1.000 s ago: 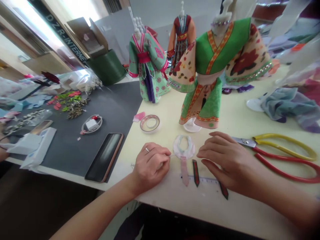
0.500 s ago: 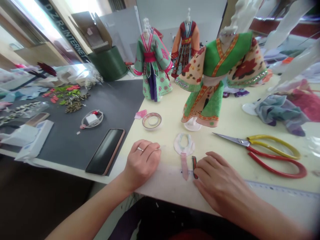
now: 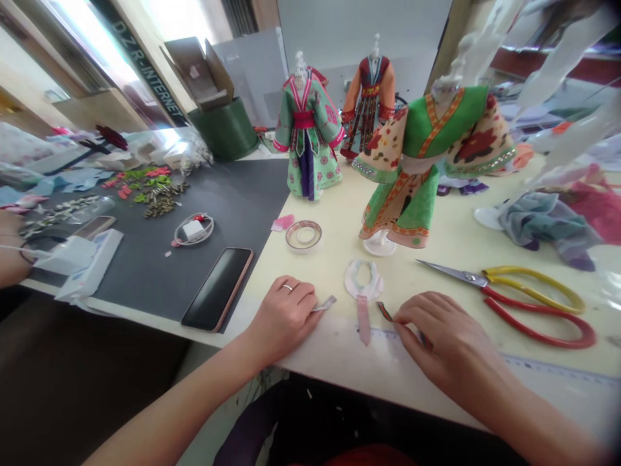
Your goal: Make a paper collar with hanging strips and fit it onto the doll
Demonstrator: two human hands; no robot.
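My left hand [image 3: 286, 315], with a ring on one finger, rests at the table's front, pinching a narrow pale strip [image 3: 325, 303] that sticks out to the right. My right hand [image 3: 436, 330] pinches a dark patterned ribbon [image 3: 385, 311] with red and green in it; part of the ribbon is hidden by the fingers. Between the hands lies a small white fabric collar [image 3: 363, 281], ring-shaped, with a pink strip [image 3: 363, 320] running down from its lower edge. Scissors [image 3: 485, 281] with yellow and red handles lie right of the collar, blades pointing left.
Dressed doll forms stand behind: a green robe [image 3: 420, 200], a pale green robe [image 3: 310, 155] and an orange one [image 3: 371, 90]. A tape roll [image 3: 303, 237] and a phone [image 3: 218, 289] lie left. Another person's hand [image 3: 10, 249] is at the far left beside a power strip [image 3: 92, 265].
My right hand has lifted the ribbon's end between its fingertips. The pale strip now shows clearly from my left hand. Another person's hand has come in at the far left. The view has shifted slightly.
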